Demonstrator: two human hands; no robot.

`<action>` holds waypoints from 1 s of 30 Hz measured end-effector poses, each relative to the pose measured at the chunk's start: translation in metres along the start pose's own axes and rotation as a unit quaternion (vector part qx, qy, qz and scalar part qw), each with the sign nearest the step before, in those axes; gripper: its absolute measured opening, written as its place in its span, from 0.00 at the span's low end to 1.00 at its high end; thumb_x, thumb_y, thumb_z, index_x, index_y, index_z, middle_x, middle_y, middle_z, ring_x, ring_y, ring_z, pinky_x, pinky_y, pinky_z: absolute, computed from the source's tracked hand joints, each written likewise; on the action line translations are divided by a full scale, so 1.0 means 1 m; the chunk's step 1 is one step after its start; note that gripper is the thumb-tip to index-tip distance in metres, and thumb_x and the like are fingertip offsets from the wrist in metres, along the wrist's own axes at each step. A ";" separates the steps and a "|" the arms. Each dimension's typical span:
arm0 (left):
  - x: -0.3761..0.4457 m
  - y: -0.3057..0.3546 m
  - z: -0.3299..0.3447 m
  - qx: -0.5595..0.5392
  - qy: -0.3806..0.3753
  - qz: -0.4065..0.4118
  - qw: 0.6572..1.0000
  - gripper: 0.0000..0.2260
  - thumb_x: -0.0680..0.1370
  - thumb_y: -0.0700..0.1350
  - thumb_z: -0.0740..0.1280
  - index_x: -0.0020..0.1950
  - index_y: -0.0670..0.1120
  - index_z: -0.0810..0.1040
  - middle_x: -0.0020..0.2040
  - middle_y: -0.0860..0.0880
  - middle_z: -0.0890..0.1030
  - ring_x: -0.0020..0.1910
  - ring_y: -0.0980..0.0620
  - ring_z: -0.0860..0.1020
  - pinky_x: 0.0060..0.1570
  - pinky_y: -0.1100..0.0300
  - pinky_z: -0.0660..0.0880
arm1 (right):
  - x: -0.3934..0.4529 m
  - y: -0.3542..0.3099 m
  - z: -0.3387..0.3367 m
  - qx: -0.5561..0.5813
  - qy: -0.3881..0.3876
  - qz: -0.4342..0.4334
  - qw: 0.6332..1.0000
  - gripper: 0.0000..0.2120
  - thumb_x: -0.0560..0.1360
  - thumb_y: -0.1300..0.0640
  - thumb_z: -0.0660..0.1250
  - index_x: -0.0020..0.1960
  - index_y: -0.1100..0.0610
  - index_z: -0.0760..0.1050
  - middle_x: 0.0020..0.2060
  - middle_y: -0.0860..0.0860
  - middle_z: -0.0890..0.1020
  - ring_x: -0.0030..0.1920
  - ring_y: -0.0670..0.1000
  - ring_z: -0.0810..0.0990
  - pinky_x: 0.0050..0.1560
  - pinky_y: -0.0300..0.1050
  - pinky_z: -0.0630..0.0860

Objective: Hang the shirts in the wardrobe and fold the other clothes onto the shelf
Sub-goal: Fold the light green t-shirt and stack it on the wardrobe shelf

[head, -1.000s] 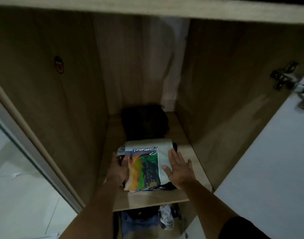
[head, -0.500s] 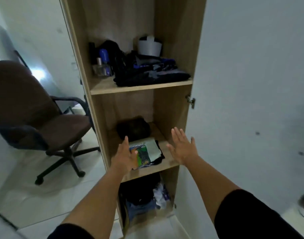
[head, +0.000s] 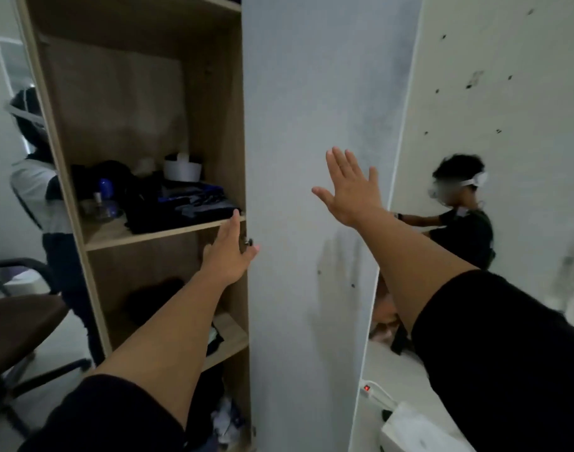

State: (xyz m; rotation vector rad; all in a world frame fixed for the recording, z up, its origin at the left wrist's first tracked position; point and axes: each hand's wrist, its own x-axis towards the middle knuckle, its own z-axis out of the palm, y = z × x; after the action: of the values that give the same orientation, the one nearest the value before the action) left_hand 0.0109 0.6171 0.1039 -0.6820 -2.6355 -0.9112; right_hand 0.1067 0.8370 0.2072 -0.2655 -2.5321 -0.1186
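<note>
1. Two bare forearms in short black sleeves (head: 494, 347) reach forward from the bottom of the view.
2. The left hand (head: 228, 256) has its fingers straight and together, held at the inner edge of the tall pale grey wardrobe door (head: 315, 158), just beside a small metal hinge (head: 249, 242). It grips nothing; I cannot tell if it really touches the door edge.
3. The right hand (head: 352, 187) is spread wide with all fingers straight, in front of the outer face of the door. It holds nothing.
4. Behind the left forearm, the lower light-wood shelf (head: 233, 337) carries folded clothes, mostly hidden by the arm; a dark folded pile (head: 155, 298) lies at its back.
5. The upper wooden shelf (head: 142, 234) holds a stack of dark folded clothes (head: 178, 208), a small glass bottle (head: 100, 207), a blue bottle (head: 104, 185) and a round white container (head: 182, 169).
6. At the bottom of the wardrobe, loose crumpled clothes (head: 225, 419) lie blurred in the dark.
7. To the left stands a brown office chair (head: 18, 321) on the white floor.
8. To the right, a white power strip with a red light (head: 375, 391) lies on the floor, and farther off another person in a dark shirt (head: 465, 230) stands by the white wall.
</note>
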 end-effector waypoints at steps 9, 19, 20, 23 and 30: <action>0.054 0.161 0.075 -0.023 -0.002 0.118 0.993 0.52 0.70 0.66 0.66 0.75 0.49 0.31 0.77 0.53 0.34 0.76 0.53 0.36 0.73 0.42 0.43 | 0.026 0.109 -0.038 -0.079 0.107 0.025 0.991 0.40 0.77 0.35 0.52 0.77 0.51 0.35 0.77 0.47 0.37 0.77 0.50 0.36 0.73 0.61 0.42; 0.085 0.225 0.146 -0.010 0.072 0.084 0.994 0.59 0.67 0.63 0.71 0.73 0.45 0.26 0.76 0.48 0.30 0.75 0.48 0.33 0.72 0.39 0.42 | 0.059 0.166 -0.031 -0.107 0.116 -0.053 0.986 0.47 0.72 0.34 0.61 0.77 0.50 0.36 0.77 0.45 0.40 0.77 0.50 0.38 0.74 0.61 0.43; 0.086 0.226 0.149 -0.008 0.080 0.083 0.993 0.57 0.68 0.61 0.71 0.73 0.45 0.27 0.76 0.48 0.31 0.76 0.48 0.34 0.73 0.38 0.43 | 0.060 0.169 -0.030 -0.107 0.119 -0.057 0.985 0.47 0.72 0.34 0.61 0.77 0.50 0.36 0.77 0.45 0.40 0.77 0.50 0.38 0.74 0.61 0.43; 0.087 0.229 0.155 -0.022 0.085 0.082 0.993 0.54 0.70 0.56 0.70 0.74 0.45 0.29 0.76 0.48 0.32 0.76 0.48 0.35 0.73 0.38 0.45 | 0.064 0.174 -0.026 -0.103 0.123 -0.061 0.985 0.47 0.72 0.34 0.61 0.77 0.50 0.36 0.77 0.45 0.40 0.77 0.50 0.39 0.74 0.60 0.43; 0.075 0.223 0.149 -0.040 0.084 0.080 0.992 0.52 0.71 0.53 0.70 0.75 0.44 0.31 0.76 0.48 0.33 0.76 0.48 0.35 0.73 0.40 0.47 | 0.057 0.161 -0.028 -0.063 0.128 -0.063 0.988 0.47 0.71 0.35 0.62 0.77 0.48 0.37 0.77 0.43 0.41 0.77 0.49 0.39 0.74 0.60 0.43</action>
State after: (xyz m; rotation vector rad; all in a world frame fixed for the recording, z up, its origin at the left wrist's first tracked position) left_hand 0.0473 0.8918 0.1329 -0.7856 -2.3715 -0.9853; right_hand 0.1106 0.9992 0.2671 -0.1306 -2.2871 -0.3418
